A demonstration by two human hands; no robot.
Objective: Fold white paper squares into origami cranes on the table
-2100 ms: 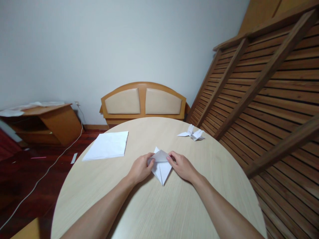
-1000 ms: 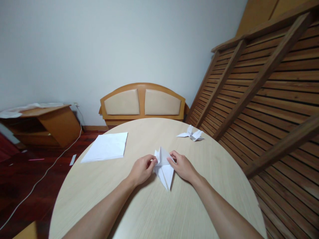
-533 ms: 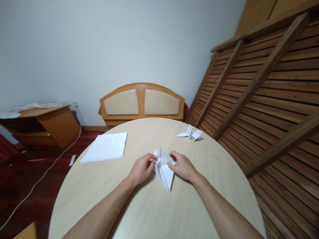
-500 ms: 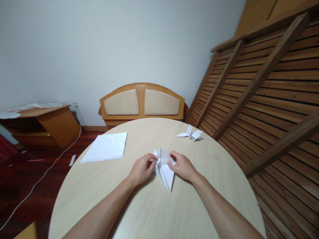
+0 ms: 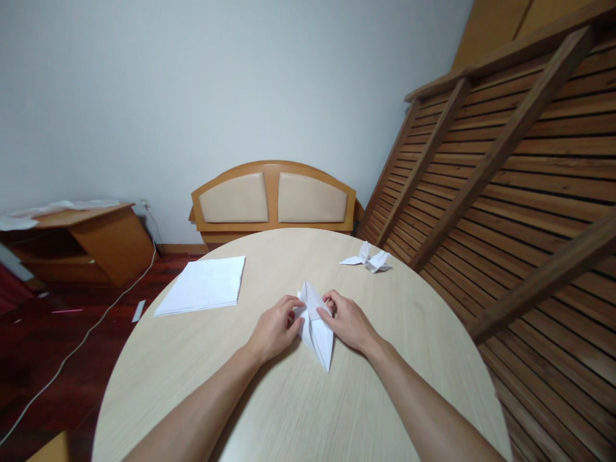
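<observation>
A partly folded sheet of white paper [image 5: 316,330] lies between my hands over the round table [image 5: 366,398], with one point toward me and another pointing away. My left hand [image 5: 278,326] pinches its left edge between thumb and fingers. On the opposite edge, my right hand [image 5: 349,321] grips the paper, thumb on top and fingers curled behind. A finished-looking origami crane [image 5: 368,258] of white paper rests farther back on the right. To the left sits a stack of white paper sheets [image 5: 202,285].
Behind the table stands a wooden headboard [image 5: 273,165] with two beige panels. A slatted wooden frame [image 5: 481,192] leans along the right side. At left are a low wooden cabinet [image 5: 110,244], a white cable [image 5: 91,330] and a paper strip [image 5: 138,311] on the floor.
The folded paper has become narrower, its upper flaps drawn closer together. My right hand has shifted slightly left with its edge, while my left hand stays nearly in place.
</observation>
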